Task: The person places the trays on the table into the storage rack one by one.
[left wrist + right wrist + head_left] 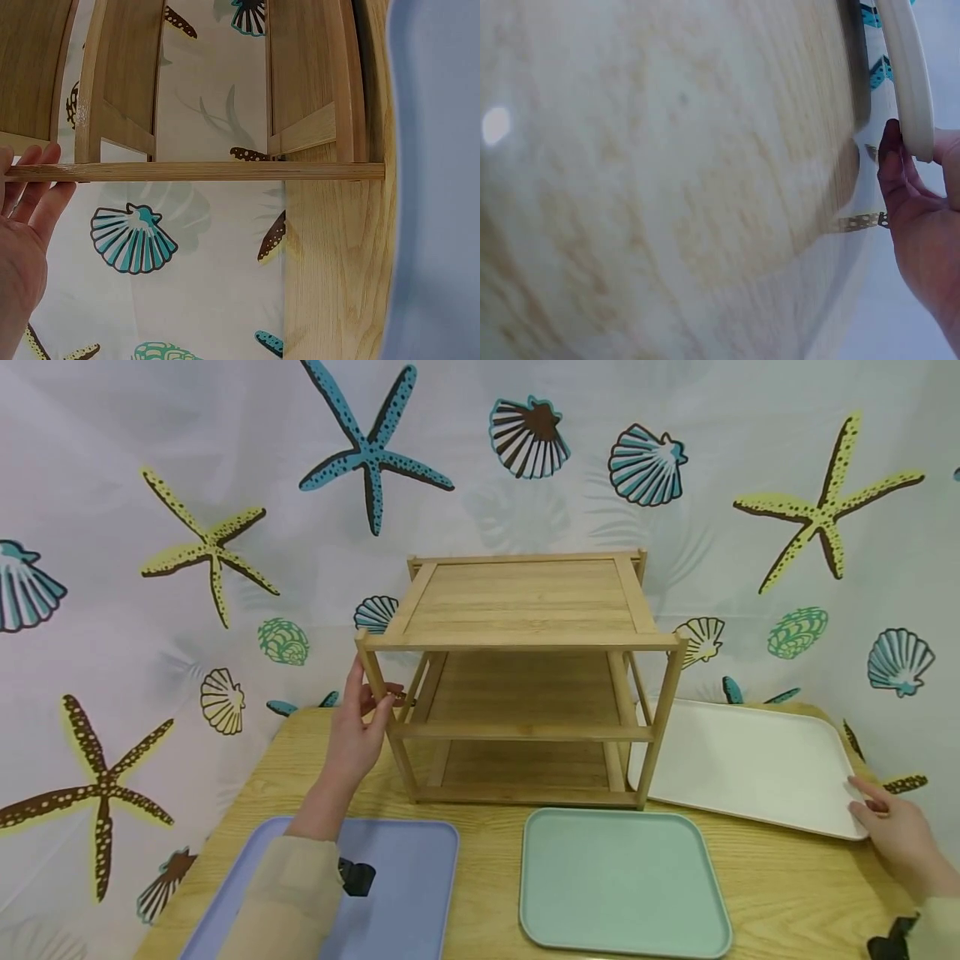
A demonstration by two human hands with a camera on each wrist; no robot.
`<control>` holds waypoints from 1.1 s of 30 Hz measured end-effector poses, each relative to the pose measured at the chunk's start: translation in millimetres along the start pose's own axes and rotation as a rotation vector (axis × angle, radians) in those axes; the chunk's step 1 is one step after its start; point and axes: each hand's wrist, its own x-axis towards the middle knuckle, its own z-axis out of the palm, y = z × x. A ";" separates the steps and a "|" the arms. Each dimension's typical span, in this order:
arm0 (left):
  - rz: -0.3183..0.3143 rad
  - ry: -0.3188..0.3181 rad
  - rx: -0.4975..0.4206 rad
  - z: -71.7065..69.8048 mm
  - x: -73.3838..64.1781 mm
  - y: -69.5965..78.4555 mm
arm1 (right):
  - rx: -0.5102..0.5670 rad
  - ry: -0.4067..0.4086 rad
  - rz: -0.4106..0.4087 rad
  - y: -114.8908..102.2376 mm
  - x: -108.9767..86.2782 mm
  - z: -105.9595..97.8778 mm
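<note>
A three-tier wooden shelf rack (525,639) stands at the middle of the table. My left hand (358,727) grips its front left post (225,172) near the top, thumb and fingers on either side of the wood. On the right, my right hand (896,835) pinches the right end of a white tray (750,768), thumb above and fingers below. The right wrist view shows the tray's edge (913,82) between the thumb and fingers of that hand, raised over the table. The tray's left end passes behind the rack's front right post in the head view.
A blue tray (405,877) lies at the front left, partly under my left sleeve (288,893). A green tray (615,877) lies in front of the rack. Behind the wooden table (483,893) hangs a white cloth (480,518) printed with starfish and shells.
</note>
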 end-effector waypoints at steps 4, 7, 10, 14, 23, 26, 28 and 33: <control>0.002 -0.001 -0.017 -0.4 0.4 -0.4 | 0.008 -0.025 -0.058 2.6 -2.1 0.5; 0.026 0.003 -0.030 -0.6 -0.1 -1.7 | 0.068 -0.065 -0.057 3.1 -1.3 -0.2; 0.046 0.007 -0.028 -0.8 -1.0 -2.8 | 0.131 -0.096 -0.034 2.8 0.8 -1.0; 0.020 0.007 -0.022 -1.7 -3.0 -2.9 | 0.147 -0.110 -0.019 1.7 2.3 -2.4; -0.029 -0.003 -0.011 -2.9 -5.4 -1.6 | 0.290 -0.040 -0.009 -7.8 -5.6 -8.1; -0.023 -0.005 -0.011 -3.2 -5.3 -0.9 | 0.375 0.030 0.000 -3.5 -7.5 -10.3; -0.027 -0.004 -0.010 -3.7 -5.4 -0.6 | 0.488 0.052 0.005 3.0 -6.5 -12.4; -0.056 -0.003 0.005 -5.5 -5.9 0.2 | 0.960 0.031 -0.020 34.9 6.8 -16.4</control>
